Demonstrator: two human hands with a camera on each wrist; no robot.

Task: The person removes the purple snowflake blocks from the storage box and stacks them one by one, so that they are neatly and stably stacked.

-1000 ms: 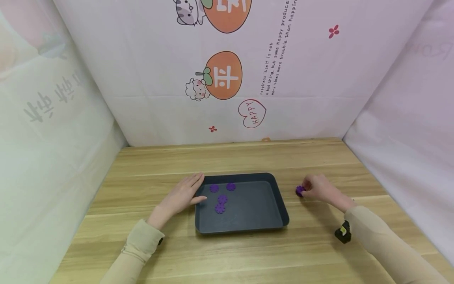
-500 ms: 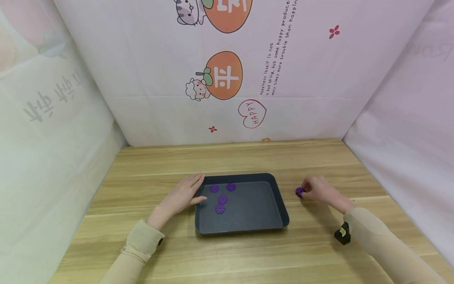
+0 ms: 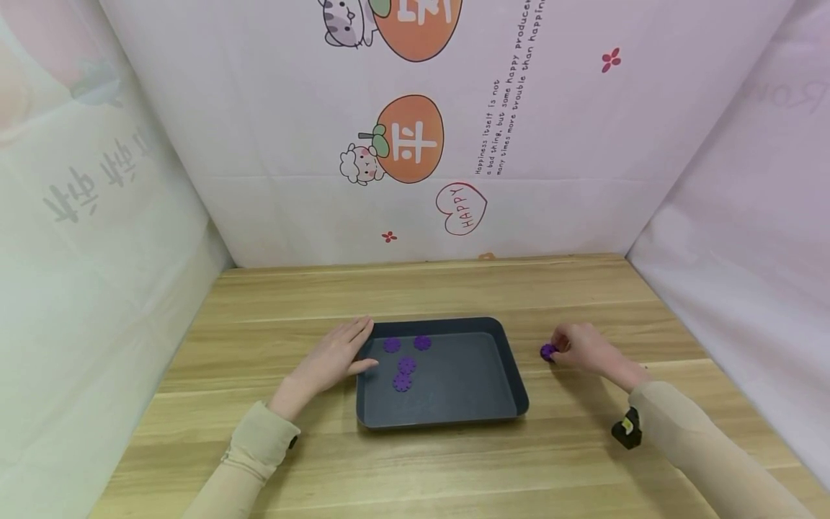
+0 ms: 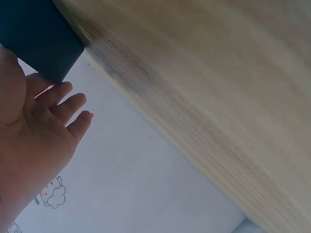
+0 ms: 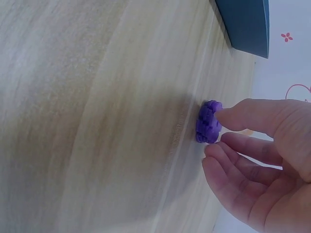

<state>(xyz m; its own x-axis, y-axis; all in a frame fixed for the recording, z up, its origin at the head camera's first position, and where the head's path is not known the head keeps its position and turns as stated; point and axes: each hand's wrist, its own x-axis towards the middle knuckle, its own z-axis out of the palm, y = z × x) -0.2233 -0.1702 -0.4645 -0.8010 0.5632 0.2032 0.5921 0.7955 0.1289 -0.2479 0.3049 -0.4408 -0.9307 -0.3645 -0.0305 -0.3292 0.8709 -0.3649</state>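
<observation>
The dark grey rectangular tray (image 3: 454, 378) lies on the table with several purple notched discs (image 3: 402, 381) in its left part. My left hand (image 3: 331, 358) rests at the tray's left rim, fingers stretched and thumb reaching over the edge. In the left wrist view, the left hand (image 4: 41, 111) is beside a tray corner (image 4: 46, 43). To the right of the tray, my right hand (image 3: 583, 346) pinches a small stack of purple notched discs (image 3: 547, 352) at the tabletop. The right wrist view shows the stack (image 5: 208, 124) between thumb and fingers of the right hand (image 5: 262, 155).
A wooden table (image 3: 415, 476) carries everything. White printed cloth (image 3: 292, 144) hangs behind it and at both sides. The tray's right wall (image 3: 512, 371) stands between the right hand and the discs inside.
The right hand and its purple stack have shifted only slightly toward me. The left hand, the tray and the discs inside stay where they were.
</observation>
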